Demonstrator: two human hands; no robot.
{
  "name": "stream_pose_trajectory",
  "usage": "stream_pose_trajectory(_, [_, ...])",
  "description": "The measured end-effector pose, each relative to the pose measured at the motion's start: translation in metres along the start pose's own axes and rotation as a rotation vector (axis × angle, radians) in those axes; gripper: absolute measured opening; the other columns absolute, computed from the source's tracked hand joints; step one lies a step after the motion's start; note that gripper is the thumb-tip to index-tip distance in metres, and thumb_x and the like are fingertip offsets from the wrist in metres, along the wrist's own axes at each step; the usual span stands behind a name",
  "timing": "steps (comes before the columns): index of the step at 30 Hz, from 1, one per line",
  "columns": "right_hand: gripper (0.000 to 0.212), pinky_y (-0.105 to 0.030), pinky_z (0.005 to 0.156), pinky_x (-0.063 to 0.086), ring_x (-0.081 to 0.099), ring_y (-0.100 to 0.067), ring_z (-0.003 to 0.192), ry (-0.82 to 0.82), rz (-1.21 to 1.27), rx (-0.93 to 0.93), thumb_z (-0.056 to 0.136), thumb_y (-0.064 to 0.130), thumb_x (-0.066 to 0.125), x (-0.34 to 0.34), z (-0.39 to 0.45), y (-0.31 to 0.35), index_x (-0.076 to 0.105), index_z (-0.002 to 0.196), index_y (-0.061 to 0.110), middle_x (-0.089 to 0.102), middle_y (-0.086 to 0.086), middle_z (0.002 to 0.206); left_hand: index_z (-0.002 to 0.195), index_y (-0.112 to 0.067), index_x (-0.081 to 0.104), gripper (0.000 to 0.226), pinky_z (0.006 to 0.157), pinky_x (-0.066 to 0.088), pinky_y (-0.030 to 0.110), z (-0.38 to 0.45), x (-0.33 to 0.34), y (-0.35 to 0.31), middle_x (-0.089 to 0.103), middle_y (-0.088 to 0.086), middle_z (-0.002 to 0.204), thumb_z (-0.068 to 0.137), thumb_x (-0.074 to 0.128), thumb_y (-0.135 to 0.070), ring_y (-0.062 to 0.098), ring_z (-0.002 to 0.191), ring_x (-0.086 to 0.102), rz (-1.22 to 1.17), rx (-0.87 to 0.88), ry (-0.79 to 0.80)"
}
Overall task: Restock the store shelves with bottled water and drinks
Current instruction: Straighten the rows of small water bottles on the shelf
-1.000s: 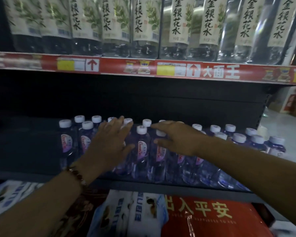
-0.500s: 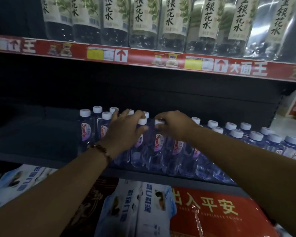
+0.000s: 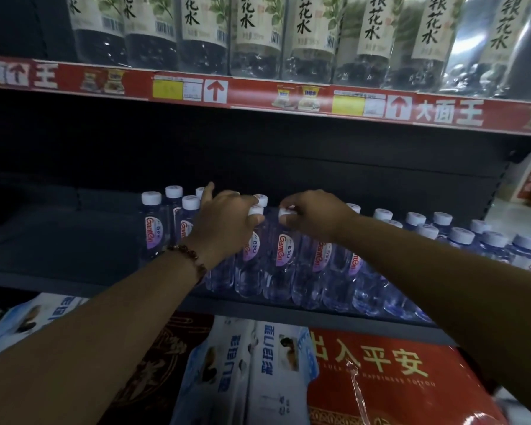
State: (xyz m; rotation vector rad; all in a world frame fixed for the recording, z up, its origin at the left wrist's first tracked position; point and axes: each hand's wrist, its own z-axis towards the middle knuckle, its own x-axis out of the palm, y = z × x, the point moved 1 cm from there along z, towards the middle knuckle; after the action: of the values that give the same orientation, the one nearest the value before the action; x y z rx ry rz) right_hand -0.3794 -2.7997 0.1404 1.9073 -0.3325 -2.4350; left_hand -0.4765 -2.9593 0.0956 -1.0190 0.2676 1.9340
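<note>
Both hands work at the front row of small water bottles (image 3: 284, 256) on the middle shelf (image 3: 74, 274). The left hand (image 3: 224, 223) lies over the bottle tops, its fingers (image 3: 207, 191) reaching toward the back rows and its thumb side against a white cap (image 3: 256, 211); whether it actually grips that cap is hard to tell from this angle, since the palm hides the contact. The right hand (image 3: 314, 214) has its fingers curled down around the neighbouring cap (image 3: 285, 212), pinching the bottle by its top. Holding by the caps makes sense here: the bottles stand packed shoulder to shoulder, so the tops are the only free place to take hold and nudge each one into line.

The bottles fill the shelf from its middle toward the right edge, labels facing out, while the left stretch of shelf is dark and bare of bottles. Likely the person is squaring the rows before adding more stock there. Above, taller bottles with green-leaf labels (image 3: 249, 23) stand over a red price strip (image 3: 258, 96). Below, packaged goods (image 3: 258, 372) lie on the lower shelf.
</note>
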Motion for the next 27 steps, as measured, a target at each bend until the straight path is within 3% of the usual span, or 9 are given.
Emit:
stream_pose_trajectory(5, [0.020,-0.025,0.075,0.037,0.057,-0.017,0.087,0.001,0.029,-0.002,0.099,0.035,0.057,0.002,-0.001,-0.002,0.066,0.114,0.026,0.060,0.005,0.094,0.124,-0.020,0.068,0.037,0.116,0.019,0.053,-0.004,0.006,0.007,0.071,0.010,0.113,0.093,0.060,-0.038,0.027,0.122,0.057,-0.007,0.044,-0.036])
stream_pose_trajectory(8, [0.019,-0.026,0.075,0.037,0.058,-0.017,0.087,-0.013,0.032,-0.013,0.099,0.034,0.057,0.004,0.000,-0.003,0.066,0.113,0.027,0.060,0.006,0.093,0.129,-0.015,0.065,0.056,0.108,0.032,0.050,-0.011,0.008,0.007,0.072,0.013,0.113,0.091,0.044,-0.050,0.030,0.123,0.058,0.026,0.070,-0.042])
stream_pose_trajectory(14, [0.016,-0.025,0.069,0.037,0.057,-0.014,0.084,-0.017,0.080,-0.027,0.099,0.034,0.056,0.004,-0.005,-0.003,0.066,0.109,0.027,0.059,0.013,0.083,0.150,-0.017,0.042,0.080,0.120,0.018,0.045,-0.016,0.007,0.003,0.056,0.011,0.140,0.084,0.068,-0.055,0.026,0.141,0.038,0.053,0.055,0.054])
stream_pose_trajectory(18, [0.027,-0.034,0.087,0.048,0.062,-0.019,0.102,0.018,0.031,-0.054,0.098,0.036,0.058,0.006,-0.010,-0.003,0.061,0.121,0.023,0.065,0.003,0.109,0.150,-0.018,0.042,0.080,0.120,0.017,0.045,-0.016,0.008,0.003,0.057,0.012,0.138,0.083,0.072,-0.051,0.027,0.140,0.039,0.050,0.050,0.043])
stream_pose_trajectory(22, [0.081,-0.036,0.106,0.040,0.050,-0.025,0.130,0.061,-0.236,-0.096,0.089,0.050,0.067,-0.002,-0.020,-0.004,0.031,0.154,0.020,0.049,-0.005,0.145,0.147,-0.016,0.046,0.080,0.119,0.020,0.047,-0.016,0.010,0.005,0.059,0.015,0.136,0.080,0.076,-0.050,0.030,0.137,0.043,0.071,0.061,0.012])
stream_pose_trajectory(24, [0.092,-0.037,0.101,0.043,0.054,-0.026,0.122,0.071,-0.321,-0.073,0.080,0.055,0.073,-0.007,-0.027,-0.008,0.030,0.154,0.022,0.053,-0.005,0.136,0.147,-0.016,0.047,0.080,0.119,0.020,0.048,-0.016,0.011,0.005,0.059,0.015,0.137,0.080,0.076,-0.050,0.031,0.137,0.043,0.070,0.057,0.014])
stream_pose_trajectory(27, [0.072,-0.039,0.090,0.050,0.060,-0.026,0.104,0.114,-0.411,-0.046,0.073,0.047,0.082,-0.007,-0.033,-0.016,0.052,0.132,0.021,0.056,-0.004,0.115,0.147,-0.016,0.046,0.080,0.119,0.019,0.048,-0.016,0.013,0.006,0.059,0.015,0.136,0.080,0.075,-0.050,0.032,0.138,0.043,0.063,0.060,0.005])
